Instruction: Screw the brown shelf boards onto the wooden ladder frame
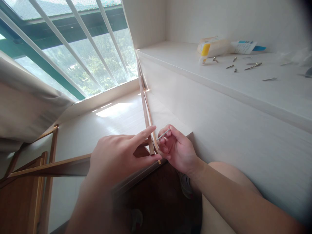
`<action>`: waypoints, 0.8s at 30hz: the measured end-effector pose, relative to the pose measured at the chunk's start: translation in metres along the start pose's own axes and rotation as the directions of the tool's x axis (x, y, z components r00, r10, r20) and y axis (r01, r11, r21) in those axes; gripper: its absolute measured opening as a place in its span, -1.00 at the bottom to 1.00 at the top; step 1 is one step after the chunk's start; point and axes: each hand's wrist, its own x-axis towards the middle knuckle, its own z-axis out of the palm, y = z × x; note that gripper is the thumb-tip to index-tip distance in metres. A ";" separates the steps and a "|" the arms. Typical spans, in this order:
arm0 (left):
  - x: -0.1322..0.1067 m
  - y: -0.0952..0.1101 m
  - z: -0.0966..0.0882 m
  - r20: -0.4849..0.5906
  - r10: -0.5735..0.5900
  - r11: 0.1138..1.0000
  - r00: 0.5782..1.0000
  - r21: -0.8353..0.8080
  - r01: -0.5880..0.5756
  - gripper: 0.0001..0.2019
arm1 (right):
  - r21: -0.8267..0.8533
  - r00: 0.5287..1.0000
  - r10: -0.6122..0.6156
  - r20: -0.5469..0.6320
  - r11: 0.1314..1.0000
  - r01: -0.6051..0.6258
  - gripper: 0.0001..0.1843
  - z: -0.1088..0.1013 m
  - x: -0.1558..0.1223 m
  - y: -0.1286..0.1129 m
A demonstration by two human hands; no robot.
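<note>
A wooden frame [146, 112] with long slim bars stretches toward the window, one end near me. My left hand [117, 159] grips that near end, one finger on its upper side and another below. In my right hand [179, 148] a thin pale metal-looking rod [162, 135] is pinched between thumb and fingers. Its lower tip points at the frame's near corner; I cannot tell whether it touches the wood. The lower fingers of my right hand rest beside or against the bar.
On the white ledge [234, 87] at right lie several small metal screws [253, 66], a yellow-and-white tube [204, 53] and crumpled plastic packaging [215, 47]. A barred window [97, 61] is upper left, beside a grey curtain [29, 100]. Brown wooden furniture [50, 162] stands at left.
</note>
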 end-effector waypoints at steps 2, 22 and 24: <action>0.000 0.000 0.000 -0.003 -0.002 1.000 1.000 0.005 0.002 -0.34 | -0.006 1.000 0.010 0.013 1.000 -0.010 -0.71 0.000 0.001 0.002; -0.001 0.000 0.000 0.005 -0.018 1.000 1.000 0.016 0.018 -0.34 | -0.233 0.985 -0.163 -0.055 0.961 0.146 -0.68 0.004 0.001 0.014; -0.001 0.001 -0.001 -0.002 -0.020 1.000 1.000 0.018 0.021 -0.34 | -0.403 0.967 -0.246 -0.072 0.894 0.198 -0.68 0.000 0.000 0.013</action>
